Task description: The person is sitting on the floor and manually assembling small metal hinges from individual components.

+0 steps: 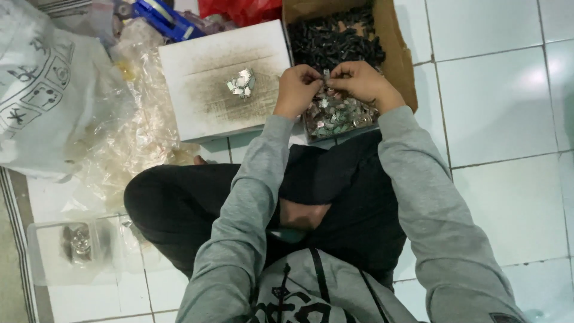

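A small metal part [326,75] is pinched between both hands.
It is held over the tray [338,115] of like parts, beside the cardboard box [394,42].

Open tiled floor [496,101] lies to the right of the cardboard box [399,54] — a hand could pass freely there. Straight ahead the way is crowded: the box of dark pieces and a tray of small metal parts [335,116] sit side by side with the white block [221,78], which bears a small heap of metal bits [241,82]. To the left, crumpled clear plastic [128,137] and a big white bag [48,90] block the floor — a clear container [72,248] stands lower left
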